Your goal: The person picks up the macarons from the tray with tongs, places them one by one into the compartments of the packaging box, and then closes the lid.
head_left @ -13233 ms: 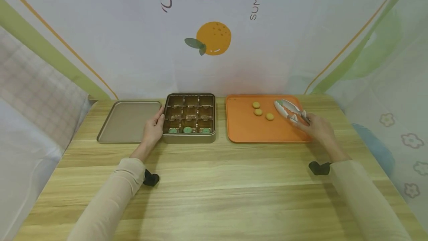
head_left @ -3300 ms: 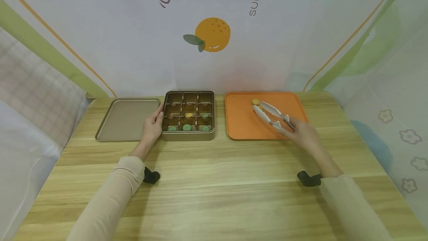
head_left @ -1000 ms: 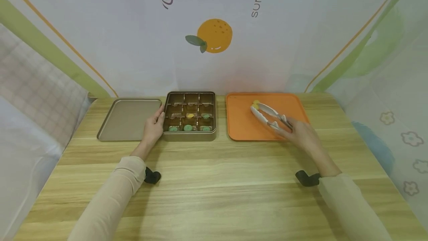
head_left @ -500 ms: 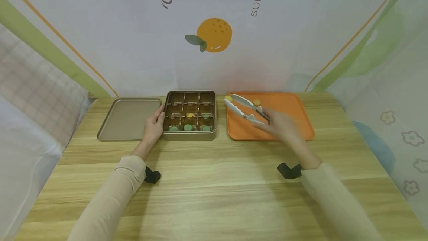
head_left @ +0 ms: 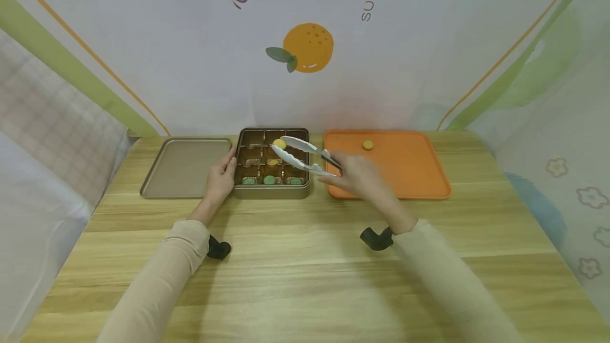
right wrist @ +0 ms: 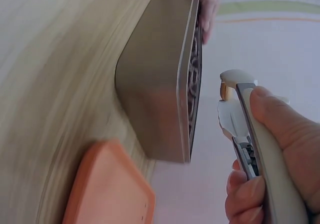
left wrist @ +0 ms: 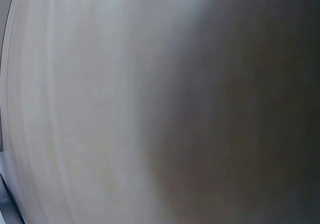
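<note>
Status: at least 4 cookies lie in the box [head_left: 271, 192]: 3 green cookies [head_left: 269, 179] in the row nearest the person and 1 yellow cookie [head_left: 272, 162] in the centre compartment. The tongs [head_left: 292, 160] hide part of the remainder. 2 cookies are outside: 1 pinched cookie [head_left: 279, 144] between the tongs' tips, 1 loose cookie [head_left: 367, 145] on the orange tray [head_left: 400, 176]. The tongs hang above the box; their long axis runs obliquely, tips pointing left and away from the person. The right hand [head_left: 358, 172] grips the tongs. The left hand [head_left: 221, 178] rests extended fingers against the box's left side.
</note>
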`<state>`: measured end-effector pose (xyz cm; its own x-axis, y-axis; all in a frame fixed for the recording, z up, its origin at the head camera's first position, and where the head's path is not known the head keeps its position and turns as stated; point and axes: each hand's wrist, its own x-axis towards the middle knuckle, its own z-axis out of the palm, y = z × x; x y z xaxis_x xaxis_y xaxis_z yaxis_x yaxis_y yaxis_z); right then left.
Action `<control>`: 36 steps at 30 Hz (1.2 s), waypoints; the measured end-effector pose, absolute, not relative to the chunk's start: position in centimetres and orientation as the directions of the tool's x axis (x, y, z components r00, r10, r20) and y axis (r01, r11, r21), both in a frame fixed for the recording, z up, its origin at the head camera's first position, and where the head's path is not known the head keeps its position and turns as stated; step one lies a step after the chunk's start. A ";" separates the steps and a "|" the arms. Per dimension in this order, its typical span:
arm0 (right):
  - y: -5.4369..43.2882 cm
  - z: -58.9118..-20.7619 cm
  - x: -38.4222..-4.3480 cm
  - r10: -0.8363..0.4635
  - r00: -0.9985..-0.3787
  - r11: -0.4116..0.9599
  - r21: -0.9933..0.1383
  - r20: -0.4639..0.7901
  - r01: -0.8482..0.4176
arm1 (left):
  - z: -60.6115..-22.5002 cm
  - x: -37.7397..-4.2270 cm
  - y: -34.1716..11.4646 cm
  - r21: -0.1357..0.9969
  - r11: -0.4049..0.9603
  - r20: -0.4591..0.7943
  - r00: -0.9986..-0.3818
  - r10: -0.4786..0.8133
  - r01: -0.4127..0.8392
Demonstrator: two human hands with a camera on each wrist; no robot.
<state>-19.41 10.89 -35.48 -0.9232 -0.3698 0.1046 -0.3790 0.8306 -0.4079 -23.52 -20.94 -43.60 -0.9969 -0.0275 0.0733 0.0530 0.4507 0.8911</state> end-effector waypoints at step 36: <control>3.9 -36.8 -20.9 -0.375 -0.927 0.863 -0.371 -0.015 -0.343 | -43.9 -23.6 -20.9 0.890 0.454 0.075 -0.995 -0.066 0.037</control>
<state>-20.90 3.94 -36.80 -0.9271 -0.3746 -0.0150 -0.3428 0.8633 -0.3705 -23.65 -20.89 -43.88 -0.9950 -0.0662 0.0746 0.0365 0.4538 0.8904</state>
